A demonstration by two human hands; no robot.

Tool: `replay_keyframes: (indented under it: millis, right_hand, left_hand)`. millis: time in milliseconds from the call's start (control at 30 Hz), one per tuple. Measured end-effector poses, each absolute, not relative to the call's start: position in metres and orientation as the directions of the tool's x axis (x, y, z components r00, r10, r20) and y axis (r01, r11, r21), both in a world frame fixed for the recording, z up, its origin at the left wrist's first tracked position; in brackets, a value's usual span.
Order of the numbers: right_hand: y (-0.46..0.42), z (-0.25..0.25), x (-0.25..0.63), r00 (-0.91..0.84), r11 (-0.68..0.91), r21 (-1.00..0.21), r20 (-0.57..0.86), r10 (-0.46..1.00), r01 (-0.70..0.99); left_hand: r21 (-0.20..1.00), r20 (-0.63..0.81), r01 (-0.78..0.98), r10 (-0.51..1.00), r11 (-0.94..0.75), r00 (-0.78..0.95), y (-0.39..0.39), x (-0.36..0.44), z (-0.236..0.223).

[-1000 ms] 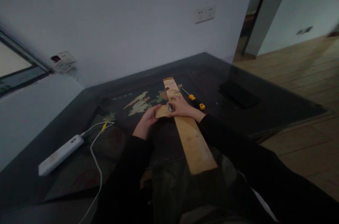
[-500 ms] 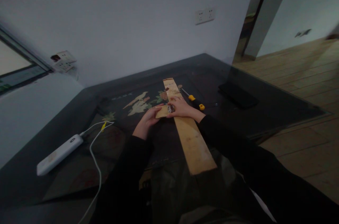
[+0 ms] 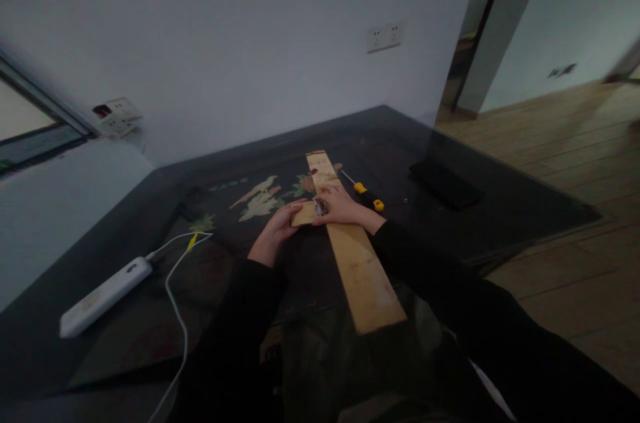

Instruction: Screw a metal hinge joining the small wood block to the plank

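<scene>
A long light wooden board (image 3: 365, 276) lies lengthwise on the dark table and juts over its near edge. Left of its middle, a short wooden piece (image 3: 303, 214) is pinched by my left hand (image 3: 280, 226), thumb on top. Where the short piece meets the board sits a small silver metal fitting (image 3: 321, 207), possibly a hinge; its exact kind is unclear. My right hand (image 3: 343, 205) is closed around this fitting, its fingers and palm resting over the board. Just right of the board lies a screwdriver (image 3: 369, 197) with a yellow and black handle.
A dark flat object (image 3: 445, 184) lies on the table's right side. At the left is a white power strip (image 3: 106, 296) with a white cable (image 3: 176, 303) running toward me. The wall behind carries sockets (image 3: 384, 37). Bird and flower pictures decorate the tabletop (image 3: 260, 200).
The view has shifted slightly. My hands keep almost the same places on the short wooden piece and the metal fitting, and the board has not visibly moved on the table.
</scene>
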State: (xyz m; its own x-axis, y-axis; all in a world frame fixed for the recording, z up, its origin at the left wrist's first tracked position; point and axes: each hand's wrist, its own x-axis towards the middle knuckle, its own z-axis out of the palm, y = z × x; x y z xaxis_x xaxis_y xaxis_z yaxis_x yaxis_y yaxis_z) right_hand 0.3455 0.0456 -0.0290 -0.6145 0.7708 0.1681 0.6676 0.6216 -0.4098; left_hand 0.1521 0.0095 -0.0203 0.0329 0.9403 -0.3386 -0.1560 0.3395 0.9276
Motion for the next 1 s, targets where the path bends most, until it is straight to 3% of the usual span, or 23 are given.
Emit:
replay_keyframes:
  millis: [133,333,500,800,1000]
  right_hand:
    - [0.048,-0.016,0.360,-0.545,0.596,-0.437,0.252,0.800,0.673]
    - [0.046,-0.007,0.428,-0.351,0.506,-0.464,0.383,0.855,0.727]
    - [0.026,-0.026,0.457,-0.285,0.367,-0.384,0.253,0.924,0.847]
    - [0.009,-0.020,0.429,-0.269,0.282,-0.112,0.116,0.956,0.953]
    - [0.007,-0.012,0.423,-0.273,0.280,-0.078,0.087,0.958,0.957]
  left_hand:
    - [0.866,-0.457,-0.236,0.890,0.441,-0.012,0.007,0.155,-0.015]
    - [0.861,-0.457,-0.264,0.889,0.435,-0.024,0.006,0.157,-0.013]
    - [0.857,-0.453,-0.281,0.892,0.432,-0.009,0.004,0.159,-0.010]
    - [0.865,-0.416,-0.295,0.909,0.406,0.033,0.012,0.150,-0.024]
    - [0.852,-0.438,-0.310,0.899,0.422,0.020,0.010,0.152,-0.020]
